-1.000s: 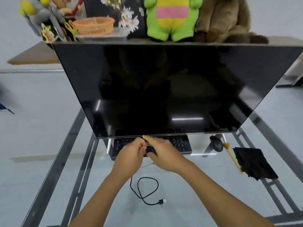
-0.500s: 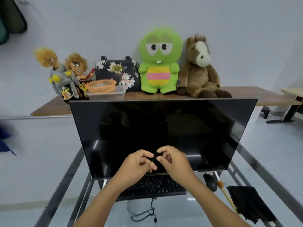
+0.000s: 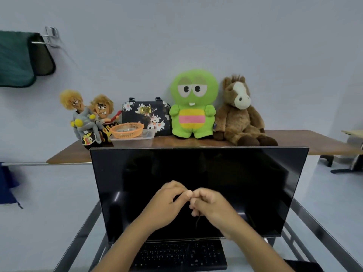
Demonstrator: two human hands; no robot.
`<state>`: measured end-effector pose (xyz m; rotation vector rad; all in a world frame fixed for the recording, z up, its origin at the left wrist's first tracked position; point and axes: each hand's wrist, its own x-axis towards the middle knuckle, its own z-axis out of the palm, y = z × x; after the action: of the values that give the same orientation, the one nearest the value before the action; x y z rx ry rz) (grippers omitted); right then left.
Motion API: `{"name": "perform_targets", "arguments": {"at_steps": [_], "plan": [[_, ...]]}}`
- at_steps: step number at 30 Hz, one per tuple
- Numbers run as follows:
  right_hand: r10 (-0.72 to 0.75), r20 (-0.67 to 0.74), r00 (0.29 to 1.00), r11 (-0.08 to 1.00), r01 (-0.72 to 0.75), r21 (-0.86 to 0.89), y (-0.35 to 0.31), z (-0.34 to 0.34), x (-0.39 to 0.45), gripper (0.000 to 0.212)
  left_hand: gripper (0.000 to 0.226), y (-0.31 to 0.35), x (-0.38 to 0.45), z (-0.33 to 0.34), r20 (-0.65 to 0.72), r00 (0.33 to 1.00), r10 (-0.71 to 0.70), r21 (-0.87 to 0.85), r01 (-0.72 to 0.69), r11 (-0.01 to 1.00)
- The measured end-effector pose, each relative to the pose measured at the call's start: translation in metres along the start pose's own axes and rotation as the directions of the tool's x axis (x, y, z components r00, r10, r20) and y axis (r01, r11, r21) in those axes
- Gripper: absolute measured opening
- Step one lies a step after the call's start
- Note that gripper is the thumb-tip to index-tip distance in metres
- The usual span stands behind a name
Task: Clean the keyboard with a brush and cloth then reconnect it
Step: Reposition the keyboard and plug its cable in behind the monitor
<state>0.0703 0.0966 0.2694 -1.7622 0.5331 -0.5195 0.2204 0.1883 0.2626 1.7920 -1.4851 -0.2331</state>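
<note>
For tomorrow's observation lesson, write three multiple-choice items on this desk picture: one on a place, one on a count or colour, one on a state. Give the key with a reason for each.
1. Where does the orange basket sit?
A. On the clear container
B. On the keyboard
C. On the floor

2. What colour is the plush toy beside the brown horse?
A. Blue
B. Green
C. White

3. What state is the monitor in?
A. Showing a picture
B. Lying flat
C. Dark

Key:
1. A, the basket rests on the container's rim on the shelf.
2. B, its body is green with pink and yellow bands.
3. C, the upright screen is black behind the left hand and right hand.
</note>
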Motion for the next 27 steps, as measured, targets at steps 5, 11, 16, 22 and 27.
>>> {"name": "perform_targets", "arguments": {"at_steps": [5,11,16,22,27], "plan": [[-0.186,-0.042,0.982,0.980,0.182,-0.080,-0.032,-0.026,0.019,0.014,0.040,0.037,0.002,-0.020,0.228,0.966,-0.118,-0.528,0.224,0.819],[-0.259,-0.021,0.966,0.966,0.259,0.023,-0.044,-0.031,0.027,0.024,0.028,0.085,0.014,-0.044,0.247,0.968,-0.038,-0.967,0.249,0.053],[-0.211,0.087,0.974,0.976,0.214,-0.027,-0.035,-0.023,0.028,0.029,0.024,0.100,0.038,-0.056,-0.099,0.974,-0.202,-0.995,-0.103,-0.008],[-0.237,0.210,0.949,0.846,0.308,-0.436,-0.039,-0.020,0.019,0.018,0.026,0.060,0.050,-0.071,-0.517,0.852,-0.083,-0.299,-0.089,0.950],[-0.329,0.267,0.906,0.761,0.422,-0.492,-0.065,-0.027,0.016,0.015,0.020,0.025,0.033,-0.059,-0.088,0.996,0.013,0.202,0.005,0.979]]}}
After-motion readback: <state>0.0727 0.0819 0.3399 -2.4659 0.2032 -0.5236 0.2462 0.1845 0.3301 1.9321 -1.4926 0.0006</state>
